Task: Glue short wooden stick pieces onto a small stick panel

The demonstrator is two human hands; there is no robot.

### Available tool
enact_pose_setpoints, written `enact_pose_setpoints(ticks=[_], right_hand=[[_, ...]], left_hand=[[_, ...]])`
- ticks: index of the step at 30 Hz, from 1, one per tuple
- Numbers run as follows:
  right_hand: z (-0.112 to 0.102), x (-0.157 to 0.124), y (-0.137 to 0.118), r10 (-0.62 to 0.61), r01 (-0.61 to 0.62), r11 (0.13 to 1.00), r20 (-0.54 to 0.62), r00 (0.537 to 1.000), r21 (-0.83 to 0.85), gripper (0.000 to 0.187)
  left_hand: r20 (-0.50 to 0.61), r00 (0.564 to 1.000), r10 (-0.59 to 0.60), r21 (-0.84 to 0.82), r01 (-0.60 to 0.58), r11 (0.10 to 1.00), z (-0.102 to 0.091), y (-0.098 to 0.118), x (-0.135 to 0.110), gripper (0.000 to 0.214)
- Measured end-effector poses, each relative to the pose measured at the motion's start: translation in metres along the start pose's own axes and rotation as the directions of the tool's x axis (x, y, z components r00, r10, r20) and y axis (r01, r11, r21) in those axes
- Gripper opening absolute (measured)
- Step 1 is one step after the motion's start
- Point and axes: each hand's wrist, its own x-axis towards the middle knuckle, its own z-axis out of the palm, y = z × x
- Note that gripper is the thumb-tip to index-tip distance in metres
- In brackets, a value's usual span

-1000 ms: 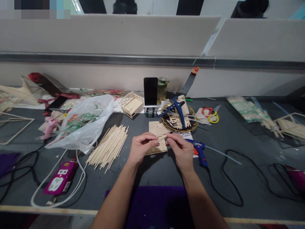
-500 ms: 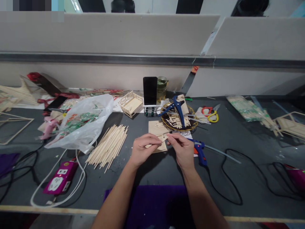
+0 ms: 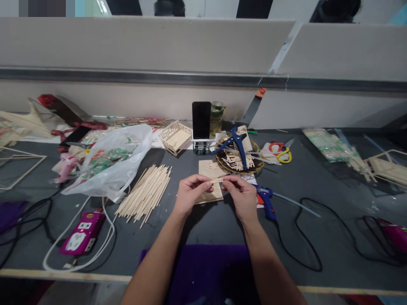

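Note:
Between my two hands a short wooden stick [image 3: 217, 181] lies nearly level, one end pinched in each. My left hand [image 3: 192, 192] closes thumb and forefinger on its left end, and my right hand [image 3: 241, 195] does the same on the right. Just beneath them a small panel of parallel wooden sticks [image 3: 210, 196] rests on the grey table, partly covered by my left fingers. Behind it lies a flat wooden board [image 3: 210, 168]. To the right of my right hand is a blue glue gun [image 3: 269, 203] with a long clear glue stick in its back.
Left of my hands is a pile of long sticks [image 3: 146, 192]. Behind stand a small wooden bed model [image 3: 177, 137], a phone [image 3: 201, 120] and a basket [image 3: 259, 167] with short sticks and blue cutters [image 3: 238, 144]. Scissors [image 3: 282, 153], a plastic bag [image 3: 111, 163] and a purple power strip [image 3: 83, 233] surround them.
The stick between my fingers has turned from slanted to nearly level. Both hands have shifted slightly, and my left fingertips now grip its left end.

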Motion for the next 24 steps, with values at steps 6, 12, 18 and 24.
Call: enact_pose_setpoints(ticks=[6,12,18,24], right_hand=[[0.0006,-0.0014,-0.0024,0.010,-0.010,0.999,0.010,1.000,-0.036,0.013],[0.0018,-0.0021,-0.0014,0.013,-0.013,0.997,0.007,1.000,-0.070,0.014],[0.0028,-0.0013,0.0014,-0.039,0.039,0.999,0.001,0.999,-0.027,0.013],[0.0031,-0.0013,0.0004,-0.078,0.079,0.995,0.020,0.997,-0.066,0.009]], left_hand=[[-0.008,1.000,0.004,-0.005,-0.004,1.000,-0.0030,-0.0009,0.0016,0.025],[-0.003,0.999,-0.037,-0.059,0.036,0.998,-0.0034,-0.0034,0.0017,0.024],[0.015,0.987,-0.163,-0.155,0.163,0.974,-0.0016,-0.0050,0.0026,0.026],[0.042,0.982,-0.184,-0.155,0.188,0.970,-0.0019,-0.0044,0.0021,0.028]])
